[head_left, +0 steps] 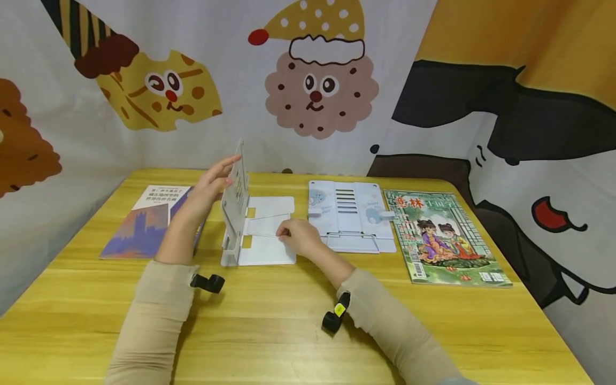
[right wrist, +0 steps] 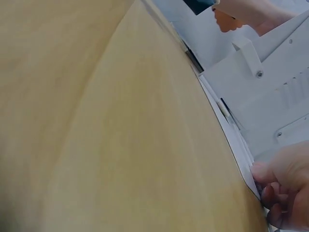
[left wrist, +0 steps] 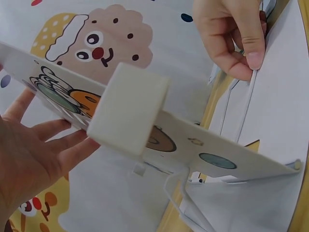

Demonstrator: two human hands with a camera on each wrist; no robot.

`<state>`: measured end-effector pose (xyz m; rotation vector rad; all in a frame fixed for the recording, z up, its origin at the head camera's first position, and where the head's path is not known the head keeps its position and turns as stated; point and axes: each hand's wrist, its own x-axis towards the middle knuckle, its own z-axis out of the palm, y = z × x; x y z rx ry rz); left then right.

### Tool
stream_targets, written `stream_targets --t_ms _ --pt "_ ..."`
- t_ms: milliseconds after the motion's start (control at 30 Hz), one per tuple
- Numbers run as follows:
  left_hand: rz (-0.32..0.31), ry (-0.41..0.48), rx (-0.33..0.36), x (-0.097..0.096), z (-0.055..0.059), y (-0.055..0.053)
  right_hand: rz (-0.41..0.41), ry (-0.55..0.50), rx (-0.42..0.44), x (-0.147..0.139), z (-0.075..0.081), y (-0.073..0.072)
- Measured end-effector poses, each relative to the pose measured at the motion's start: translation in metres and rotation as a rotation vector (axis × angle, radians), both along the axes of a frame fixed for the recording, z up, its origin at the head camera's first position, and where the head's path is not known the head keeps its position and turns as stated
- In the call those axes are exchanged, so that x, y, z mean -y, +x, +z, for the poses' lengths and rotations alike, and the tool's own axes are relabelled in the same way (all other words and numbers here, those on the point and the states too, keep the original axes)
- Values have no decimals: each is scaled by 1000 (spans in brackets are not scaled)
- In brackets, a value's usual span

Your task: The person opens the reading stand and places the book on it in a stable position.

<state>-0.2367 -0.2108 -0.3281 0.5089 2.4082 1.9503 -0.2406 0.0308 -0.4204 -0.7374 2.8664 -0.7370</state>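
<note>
A white book stand (head_left: pixel 234 206) stands with its panel raised upright from a flat base plate (head_left: pixel 264 255). My left hand (head_left: pixel 207 188) rests on the panel's left side near the top, fingers fairly straight; the left wrist view shows this hand (left wrist: pixel 36 150) with fingers spread against the printed panel (left wrist: pixel 181 147). Low over the base, my right hand (head_left: pixel 300 237) pinches a thin wire support (left wrist: pixel 248 104) between thumb and fingers. From the right wrist, the right hand (right wrist: pixel 287 186) appears at the base's edge, its fingertips partly hidden.
A second book stand (head_left: pixel 346 214) lies flat to the right, beside a green illustrated magazine (head_left: pixel 452 240). On the left lies a purple and white book (head_left: pixel 144 230), partly behind the left arm. A patterned curtain (head_left: pixel 231 69) hangs behind the wooden table (head_left: pixel 269 321).
</note>
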Motion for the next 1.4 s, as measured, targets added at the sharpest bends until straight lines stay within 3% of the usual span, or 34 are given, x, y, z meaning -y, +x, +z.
stream_targets --t_ms 267,833,1400 --pt "3 8 -6 0 -1 1 40 10 14 0 -3 1" --pt "-10 15 -10 -13 -2 -3 97 -152 29 -15 -10 -3" --pt "-78 -100 -43 -47 -1 -5 124 -216 14 -18 -15 -7"
